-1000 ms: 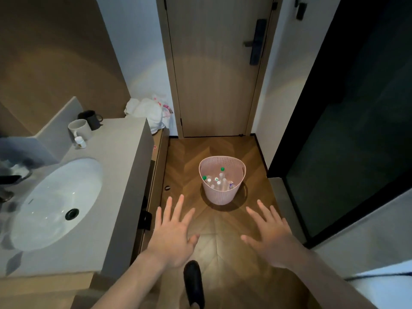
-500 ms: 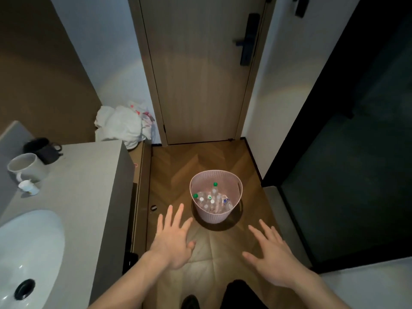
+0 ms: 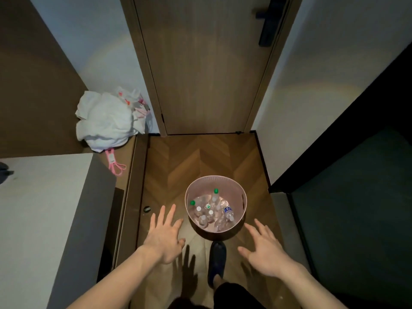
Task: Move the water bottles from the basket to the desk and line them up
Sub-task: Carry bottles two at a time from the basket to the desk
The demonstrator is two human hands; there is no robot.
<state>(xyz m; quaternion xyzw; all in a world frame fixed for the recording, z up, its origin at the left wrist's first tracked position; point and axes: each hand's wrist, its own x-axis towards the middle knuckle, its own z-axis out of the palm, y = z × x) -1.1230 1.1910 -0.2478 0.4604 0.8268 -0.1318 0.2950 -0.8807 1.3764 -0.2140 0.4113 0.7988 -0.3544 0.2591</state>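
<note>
A pink perforated basket (image 3: 223, 182) stands on the wooden floor in front of a closed door. Inside it lie several clear water bottles (image 3: 210, 214), some with green caps, some with white caps, one with a blue label. My left hand (image 3: 163, 236) hovers with spread fingers just left of the basket, touching nothing. To the basket's right and slightly nearer to me, my right hand (image 3: 265, 250) is held out with its fingers spread and empty. The grey desk top (image 3: 40, 208) runs along the left side.
A white bundle of cloth and plastic bags (image 3: 107, 119) sits on a low ledge at the back left, with a pink strap (image 3: 114, 162) below it. My dark shoe (image 3: 217, 259) is just behind the basket. A dark glass panel (image 3: 356, 197) bounds the right side.
The view has moved forward: the basket is closer and lower in frame, the sink and mugs have left the view. Both hands stay spread and are now beside the basket.
</note>
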